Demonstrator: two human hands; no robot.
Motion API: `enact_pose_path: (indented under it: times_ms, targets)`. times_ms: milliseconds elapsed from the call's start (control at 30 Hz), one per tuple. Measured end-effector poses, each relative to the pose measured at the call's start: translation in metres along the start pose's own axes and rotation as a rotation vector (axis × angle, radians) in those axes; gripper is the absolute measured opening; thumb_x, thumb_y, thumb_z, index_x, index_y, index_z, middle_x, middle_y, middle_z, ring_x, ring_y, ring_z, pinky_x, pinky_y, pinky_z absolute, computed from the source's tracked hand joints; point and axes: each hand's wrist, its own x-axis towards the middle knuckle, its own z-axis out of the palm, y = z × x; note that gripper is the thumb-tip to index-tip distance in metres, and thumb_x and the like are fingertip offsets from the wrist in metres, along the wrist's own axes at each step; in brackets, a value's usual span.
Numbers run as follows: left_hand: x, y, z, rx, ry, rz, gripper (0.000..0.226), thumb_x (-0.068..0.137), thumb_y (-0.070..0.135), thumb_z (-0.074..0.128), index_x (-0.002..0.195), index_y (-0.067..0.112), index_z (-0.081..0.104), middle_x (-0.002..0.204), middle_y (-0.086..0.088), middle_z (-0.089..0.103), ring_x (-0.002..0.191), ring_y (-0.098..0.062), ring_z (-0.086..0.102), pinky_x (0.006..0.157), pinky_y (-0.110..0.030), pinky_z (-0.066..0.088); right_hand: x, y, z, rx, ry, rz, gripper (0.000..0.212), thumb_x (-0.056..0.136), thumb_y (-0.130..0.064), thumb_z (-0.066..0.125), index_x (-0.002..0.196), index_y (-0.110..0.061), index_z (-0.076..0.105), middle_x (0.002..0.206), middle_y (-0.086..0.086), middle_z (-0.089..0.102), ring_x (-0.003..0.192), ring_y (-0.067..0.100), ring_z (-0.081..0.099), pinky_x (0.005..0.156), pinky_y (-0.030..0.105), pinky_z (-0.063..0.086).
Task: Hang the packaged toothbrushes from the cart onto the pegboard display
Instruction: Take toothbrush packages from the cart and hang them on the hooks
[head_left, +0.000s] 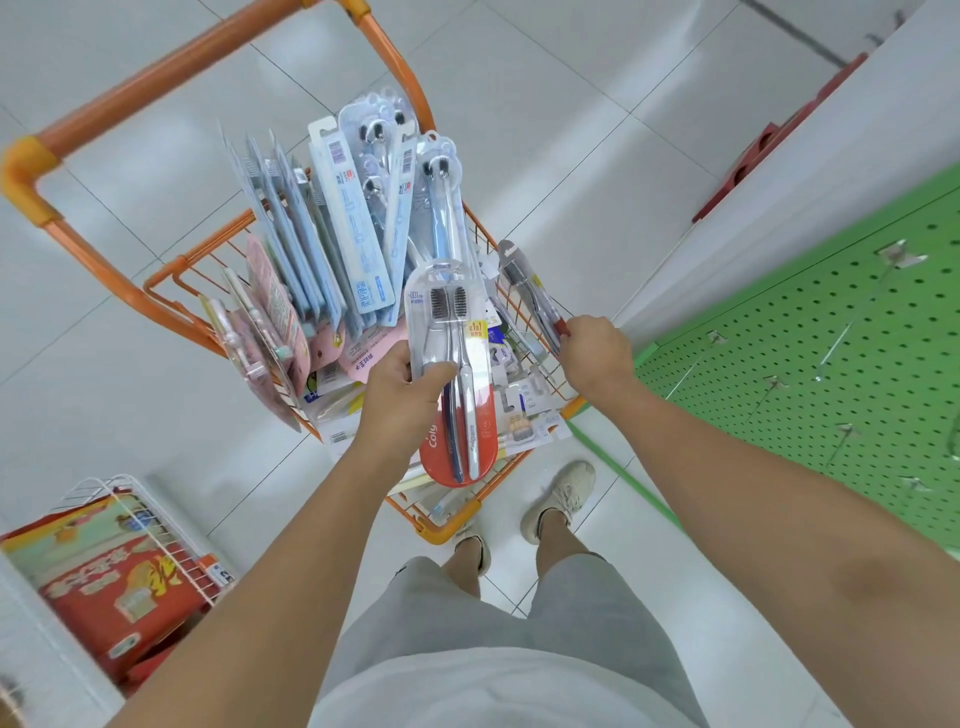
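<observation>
Over the orange cart (104, 111), the left hand (402, 387) grips a two-brush toothbrush pack (452, 374); the right hand (595, 353) pinches a slimmer toothbrush packet (524, 291).

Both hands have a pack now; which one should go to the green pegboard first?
Right, probably. The right hand grips a slim clear toothbrush pack at the orange wire cart's edge nearest the green pegboard and its hooks. The left hand holds the red-based twin pack farther away.

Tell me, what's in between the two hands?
In the head view, between the left hand and right hand lie small packs piled in the orange cart.
</observation>
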Motion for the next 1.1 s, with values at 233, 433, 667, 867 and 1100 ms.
enact_pose_path:
  times_ms: [233,433,667,867,1100]
  targets:
    - [0.001,0.018,0.013,-0.108,-0.069,0.003,0.025,0.094,0.016,0.064,0.115,0.029,0.066,0.099,0.008,0.076,0.09,-0.011,0.072,0.074,-0.029,0.057,-0.065,0.019,-0.074,1.019,0.008,0.133,0.017,0.097,-0.001,0.059,0.105,-0.012,0.069,0.089,0.005,0.077,0.079,0.022,0.075,0.068,0.038,0.062]
    - [-0.018,0.056,0.066,-0.132,-0.303,0.028,0.019,0.089,0.007,0.065,0.101,0.02,0.072,0.092,-0.003,0.078,0.084,-0.022,0.073,0.075,-0.033,0.055,-0.151,0.048,-0.131,1.351,-0.083,0.004,0.042,0.091,0.017,0.057,0.118,-0.014,0.057,0.112,0.021,0.069,0.09,0.032,0.068,0.078,0.057,0.059]
    - [-0.083,0.097,0.125,-0.059,-0.584,0.215,0.02,0.091,0.005,0.066,0.11,0.011,0.069,0.095,-0.008,0.077,0.082,-0.024,0.074,0.071,-0.033,0.059,-0.228,0.109,-0.179,1.368,-0.044,-0.015,0.053,0.089,0.019,0.058,0.13,-0.014,0.056,0.112,0.011,0.071,0.092,0.031,0.072,0.075,0.047,0.061]
    - [-0.167,0.091,0.207,0.018,-0.695,0.351,0.027,0.085,0.01,0.074,0.112,0.013,0.069,0.103,-0.011,0.077,0.092,-0.029,0.074,0.085,-0.043,0.058,-0.3,0.185,-0.199,1.329,0.085,-0.014,0.051,0.089,0.015,0.059,0.123,-0.022,0.06,0.109,0.006,0.074,0.095,0.024,0.072,0.078,0.042,0.06]
    - [-0.281,0.058,0.324,-0.031,-0.842,0.359,0.043,0.079,0.013,0.077,0.12,0.015,0.066,0.111,-0.01,0.075,0.098,-0.027,0.073,0.078,-0.033,0.058,-0.389,0.299,-0.222,1.437,0.455,-0.011,0.025,0.107,-0.023,0.044,0.119,-0.015,0.065,0.105,-0.004,0.077,0.091,0.009,0.073,0.075,0.02,0.053]
